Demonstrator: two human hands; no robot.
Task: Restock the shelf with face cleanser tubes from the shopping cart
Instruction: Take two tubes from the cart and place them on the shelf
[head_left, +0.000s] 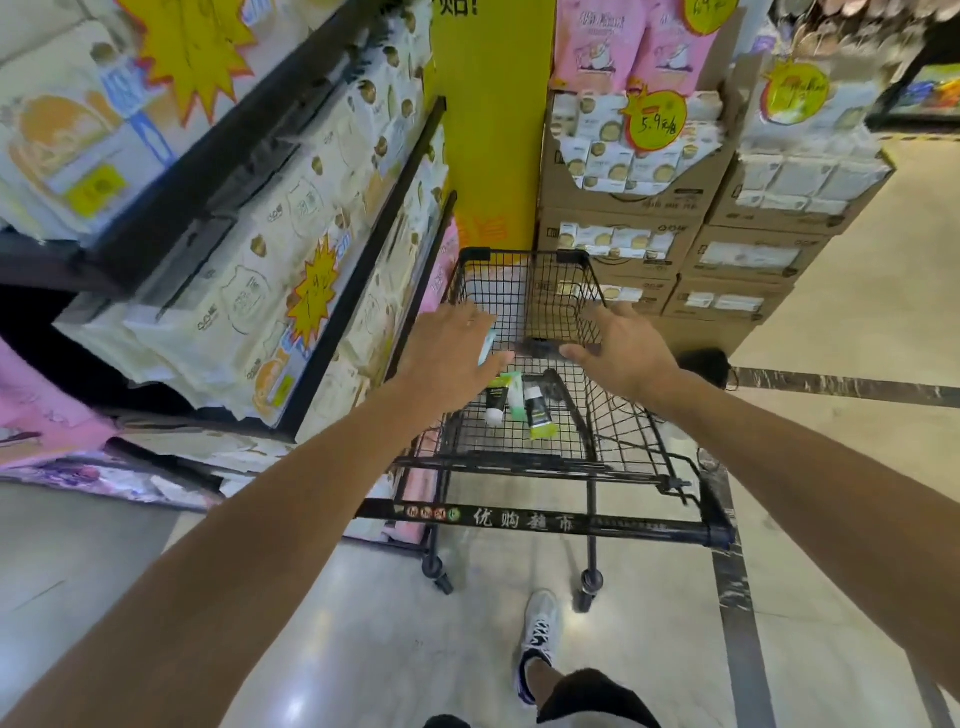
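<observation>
**Both hands over the cart basket, three tubes on its wire floor**

The shelf (223, 218) fills the upper left of the frame, its black tiers running diagonally and packed with cream and white packs under yellow starburst price tags. Stacked cardboard boxes (675, 208) of similar packs rise in the upper right, beside a yellow pillar (493, 119) at top centre.

The black wire shopping cart (550, 519) stands at the centre of the frame, its handle bar with printed characters lying across the lower middle and its basket reaching away toward the pillar.

Both bare forearms come in from the bottom corners and meet over the basket. The left hand (452, 348) is just left of centre, back up, with its fingers curled round a pale tube (487, 347) of which only an edge shows at the thumb side; which way that tube points cannot be told. The right hand (618, 348) is just right of centre, palm down, fingers spread apart and straight, holding nothing.

Three face cleanser tubes (519, 402) lie flat on the basket floor below and between the hands, side by side and touching. Their long axes run roughly up and down the frame. The left black tube's white cap points to the bottom; the light green middle one is partly covered; the right tube has a white and black upper part and a yellow-green lower end.

A sneaker (540, 634) shows at bottom centre on the glossy floor.
</observation>
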